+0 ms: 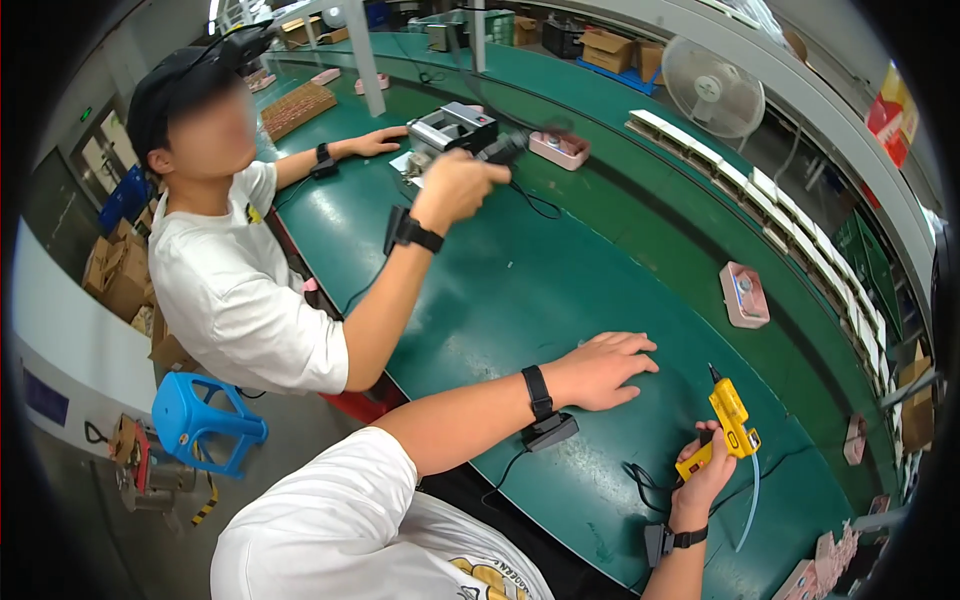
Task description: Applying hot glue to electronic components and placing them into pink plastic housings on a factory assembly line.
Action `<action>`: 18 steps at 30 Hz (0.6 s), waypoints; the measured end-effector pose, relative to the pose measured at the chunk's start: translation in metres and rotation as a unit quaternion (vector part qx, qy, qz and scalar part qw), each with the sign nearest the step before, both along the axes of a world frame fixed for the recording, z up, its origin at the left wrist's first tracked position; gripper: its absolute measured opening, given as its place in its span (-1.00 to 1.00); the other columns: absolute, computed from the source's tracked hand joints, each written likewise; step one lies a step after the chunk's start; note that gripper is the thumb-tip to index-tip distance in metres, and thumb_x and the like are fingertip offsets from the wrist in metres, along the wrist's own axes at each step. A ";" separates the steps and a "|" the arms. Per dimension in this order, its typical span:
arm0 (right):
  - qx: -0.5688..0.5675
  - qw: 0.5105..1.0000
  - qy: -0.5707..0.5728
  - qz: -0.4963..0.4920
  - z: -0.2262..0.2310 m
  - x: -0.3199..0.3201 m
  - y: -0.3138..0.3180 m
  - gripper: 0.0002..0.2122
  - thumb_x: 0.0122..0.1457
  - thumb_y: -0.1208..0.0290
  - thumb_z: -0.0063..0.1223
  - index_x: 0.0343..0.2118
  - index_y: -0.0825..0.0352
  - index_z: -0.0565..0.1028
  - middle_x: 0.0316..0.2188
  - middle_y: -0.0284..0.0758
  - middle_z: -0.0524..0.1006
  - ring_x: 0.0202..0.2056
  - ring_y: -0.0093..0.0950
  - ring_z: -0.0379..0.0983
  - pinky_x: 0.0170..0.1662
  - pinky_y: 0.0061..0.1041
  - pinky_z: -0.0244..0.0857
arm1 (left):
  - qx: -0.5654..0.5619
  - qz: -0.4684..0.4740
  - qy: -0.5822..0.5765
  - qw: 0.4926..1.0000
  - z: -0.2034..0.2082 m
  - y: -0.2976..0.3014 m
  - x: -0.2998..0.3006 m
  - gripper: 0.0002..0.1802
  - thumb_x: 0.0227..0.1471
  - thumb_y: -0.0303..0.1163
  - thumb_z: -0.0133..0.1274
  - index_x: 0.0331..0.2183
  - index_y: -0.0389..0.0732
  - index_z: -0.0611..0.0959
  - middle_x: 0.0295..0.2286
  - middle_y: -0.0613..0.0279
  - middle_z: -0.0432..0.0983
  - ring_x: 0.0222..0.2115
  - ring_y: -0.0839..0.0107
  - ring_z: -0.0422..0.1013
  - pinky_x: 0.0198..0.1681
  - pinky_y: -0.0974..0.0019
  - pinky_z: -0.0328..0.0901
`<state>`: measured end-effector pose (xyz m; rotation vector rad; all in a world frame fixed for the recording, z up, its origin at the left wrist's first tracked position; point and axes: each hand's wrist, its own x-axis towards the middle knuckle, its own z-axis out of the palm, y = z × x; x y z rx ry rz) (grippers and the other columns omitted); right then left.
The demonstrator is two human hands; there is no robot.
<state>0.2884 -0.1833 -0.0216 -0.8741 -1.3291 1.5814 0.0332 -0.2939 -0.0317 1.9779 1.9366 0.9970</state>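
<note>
My left hand [605, 370] rests palm down on the green worktable [470, 370], fingers spread and holding nothing. At the right, my right hand [706, 474] is wrapped round the grip of a yellow glue gun [733, 418]. Its dark nozzle points up and away from me. A pale blue stick or tube [749, 505] hangs from the back of the gun, and a dark cord [645, 482] lies beside my right wrist. Both my wrists wear black straps with small dark boxes.
At the left a co-worker's hand [462, 188] is by a silver-and-black device [452, 128]. Pink box-shaped parts [745, 296] sit on the green belt [640, 230] beyond the table. Farther off are a row of white pieces [770, 190] and a fan [712, 88]. A blue stool [205, 415] stands on the floor.
</note>
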 end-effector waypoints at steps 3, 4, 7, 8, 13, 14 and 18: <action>-0.016 1.000 0.017 -0.008 -0.004 0.009 0.005 -0.75 0.49 0.26 -0.04 -0.08 0.38 0.51 -0.21 -0.25 0.62 -0.61 -0.62 0.38 -0.56 -0.58 0.25 | 0.001 0.003 -0.001 1.000 0.002 0.003 -0.001 -0.50 0.17 -0.27 0.23 0.14 -0.11 0.61 0.30 -0.03 0.33 0.40 -0.07 0.15 0.44 -0.10 0.08; -0.018 1.000 0.024 0.010 -0.005 0.010 0.005 -0.75 0.49 0.26 -0.04 -0.08 0.38 0.51 -0.21 -0.25 0.62 -0.61 -0.62 0.38 -0.56 -0.58 0.25 | 0.005 -0.006 -0.005 1.000 -0.001 0.006 0.002 -0.50 0.16 -0.28 0.24 0.13 -0.12 0.61 0.29 -0.04 0.34 0.39 -0.08 0.16 0.44 -0.10 0.08; -0.010 1.000 0.010 -0.006 -0.003 0.012 0.006 -0.76 0.49 0.28 -0.04 -0.08 0.39 0.51 -0.21 -0.26 0.61 -0.61 -0.64 0.36 -0.56 -0.60 0.24 | 0.013 -0.002 -0.008 1.000 -0.007 0.009 0.006 -0.49 0.15 -0.28 0.24 0.13 -0.15 0.62 0.29 -0.06 0.34 0.39 -0.07 0.16 0.45 -0.11 0.08; -0.005 1.000 -0.008 -0.014 -0.002 0.010 0.005 -0.76 0.49 0.29 -0.03 -0.07 0.41 0.50 -0.20 -0.25 0.61 -0.60 -0.64 0.36 -0.54 -0.61 0.25 | 0.016 -0.003 -0.010 1.000 -0.007 0.009 0.007 -0.49 0.15 -0.29 0.25 0.13 -0.16 0.61 0.29 -0.06 0.34 0.39 -0.07 0.16 0.45 -0.11 0.08; 0.006 0.998 -0.054 -0.032 -0.001 0.006 0.001 -0.74 0.48 0.29 0.00 -0.05 0.44 0.50 -0.15 -0.23 0.60 -0.56 -0.64 0.36 -0.49 -0.63 0.27 | 0.019 0.003 -0.013 1.000 -0.008 0.003 0.009 -0.48 0.15 -0.29 0.25 0.13 -0.19 0.61 0.29 -0.08 0.33 0.40 -0.06 0.16 0.46 -0.11 0.07; 0.006 0.998 -0.055 -0.033 -0.001 0.006 0.001 -0.74 0.48 0.30 0.00 -0.05 0.44 0.49 -0.14 -0.24 0.60 -0.56 -0.65 0.36 -0.48 -0.63 0.27 | 0.019 0.004 -0.012 1.000 -0.008 0.004 0.008 -0.48 0.15 -0.29 0.25 0.13 -0.19 0.61 0.29 -0.08 0.33 0.40 -0.06 0.16 0.46 -0.11 0.07; -0.002 0.998 -0.039 -0.047 0.005 0.004 -0.002 -0.74 0.48 0.30 0.01 -0.05 0.45 0.49 -0.15 -0.24 0.60 -0.57 -0.65 0.34 -0.49 -0.63 0.26 | 0.023 0.008 -0.010 1.000 -0.010 0.004 0.008 -0.48 0.15 -0.29 0.26 0.12 -0.18 0.61 0.30 -0.08 0.33 0.40 -0.05 0.15 0.47 -0.11 0.05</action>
